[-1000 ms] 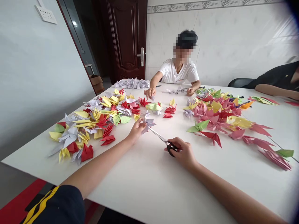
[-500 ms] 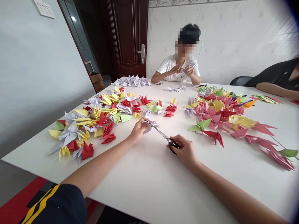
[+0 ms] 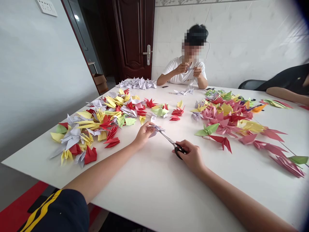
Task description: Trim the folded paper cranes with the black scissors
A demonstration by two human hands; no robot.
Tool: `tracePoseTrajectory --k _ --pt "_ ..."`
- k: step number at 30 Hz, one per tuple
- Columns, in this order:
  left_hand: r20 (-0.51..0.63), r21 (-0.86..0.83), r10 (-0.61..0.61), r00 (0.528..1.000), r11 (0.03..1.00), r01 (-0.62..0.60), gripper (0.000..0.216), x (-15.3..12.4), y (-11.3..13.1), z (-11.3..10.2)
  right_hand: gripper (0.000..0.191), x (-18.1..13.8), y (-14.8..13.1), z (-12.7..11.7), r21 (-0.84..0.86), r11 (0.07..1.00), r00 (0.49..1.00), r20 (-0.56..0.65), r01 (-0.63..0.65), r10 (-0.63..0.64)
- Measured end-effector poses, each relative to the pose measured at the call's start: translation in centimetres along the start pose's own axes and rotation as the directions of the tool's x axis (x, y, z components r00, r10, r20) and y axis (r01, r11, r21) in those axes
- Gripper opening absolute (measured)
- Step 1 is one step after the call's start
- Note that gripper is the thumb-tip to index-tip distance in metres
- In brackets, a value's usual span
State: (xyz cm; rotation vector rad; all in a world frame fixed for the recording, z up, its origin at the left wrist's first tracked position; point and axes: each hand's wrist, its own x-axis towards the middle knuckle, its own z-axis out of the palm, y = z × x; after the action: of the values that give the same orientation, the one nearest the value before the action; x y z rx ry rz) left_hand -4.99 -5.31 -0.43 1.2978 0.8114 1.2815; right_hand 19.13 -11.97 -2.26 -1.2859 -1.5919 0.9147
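Note:
Between the fingertips of my left hand (image 3: 144,133) is a small pale lilac paper crane (image 3: 154,131), held just above the table. My right hand (image 3: 191,154) is closed round the black handles of a pair of scissors (image 3: 170,140). The scissor blades point up and left, with their tips at the folded paper; I cannot tell whether they are inside a fold. Both forearms reach in over the white table (image 3: 154,180).
A heap of mixed folded paper cranes (image 3: 96,124) lies left, and pink, red and green ones (image 3: 224,112) lie right along a string. White cranes (image 3: 137,83) sit at the far edge. A co-worker (image 3: 185,69) opposite handles a small piece; another person's arm (image 3: 287,91) rests at right.
My hands, the scissors and the crane are nearly still. Across the table, the co-worker's hands have shifted slightly. The whole view has moved a little.

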Motion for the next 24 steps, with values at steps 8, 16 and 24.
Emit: tracePoseTrajectory --k 8,16,24 --pt "0.011 0.005 0.002 1.0 1.0 -0.002 0.042 -0.06 0.21 0.24 0.019 0.09 0.01 0.01 0.012 1.0 1.0 -0.002 -0.018 0.018" --pt "0.002 0.013 0.012 1.0 1.0 -0.012 0.044 -0.12 0.0 0.12 0.02 0.12 -0.32 0.02 0.039 0.999 0.999 -0.001 -0.036 0.036" --pt "0.023 -0.007 0.016 1.0 1.0 -0.016 0.043 -0.23 0.46 0.43 0.027 0.3 -0.05 -0.09 0.125 0.987 0.994 0.053 -0.106 0.1"
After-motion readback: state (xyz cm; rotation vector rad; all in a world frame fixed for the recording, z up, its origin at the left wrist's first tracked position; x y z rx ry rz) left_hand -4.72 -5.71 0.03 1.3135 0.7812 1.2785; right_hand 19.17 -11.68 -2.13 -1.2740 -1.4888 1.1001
